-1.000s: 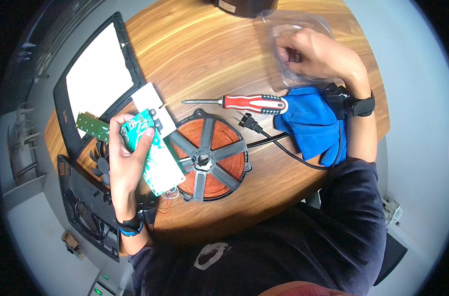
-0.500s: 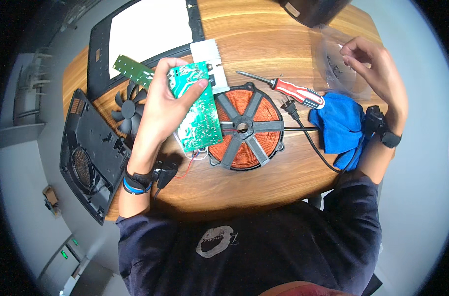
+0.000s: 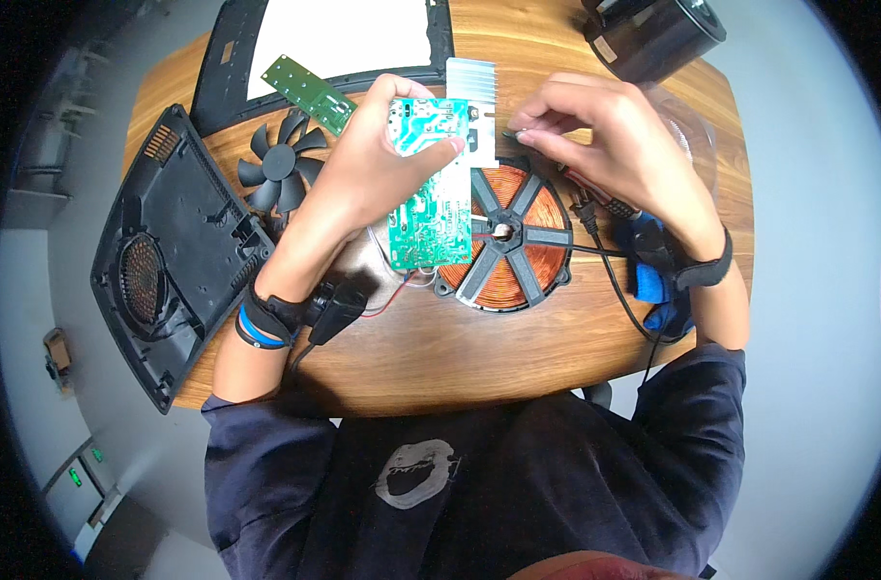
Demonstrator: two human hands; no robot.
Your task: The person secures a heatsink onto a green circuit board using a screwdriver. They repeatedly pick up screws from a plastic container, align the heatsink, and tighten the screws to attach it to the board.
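Observation:
My left hand (image 3: 368,179) grips a green circuit board (image 3: 429,227) by its edge, thumb across its soldered face. A silver finned heat sink (image 3: 471,81) sticks out from the board's far right side. Just right of that, my right hand (image 3: 619,130) pinches a small dark screw (image 3: 510,134) between thumb and fingertips; its exact shape is hard to make out. Below and right of the board lies a round copper coil (image 3: 545,208) with black spokes, partly covered by the board. Thin red and white wires (image 3: 402,283) hang at the board's near end.
A black fan (image 3: 282,164), a narrow green board (image 3: 305,92) and a black housing (image 3: 184,256) lie left. A framed white panel (image 3: 339,43) sits at the back. Right are a black cylinder (image 3: 644,43), clear bag (image 3: 706,145), power plug (image 3: 584,208), partly hidden screwdriver (image 3: 615,205) and blue cloth (image 3: 648,285).
My right hand has come left from above the clear bag to beside the heat sink, pinching a small piece. My left hand still holds the board. The whole view has shifted.

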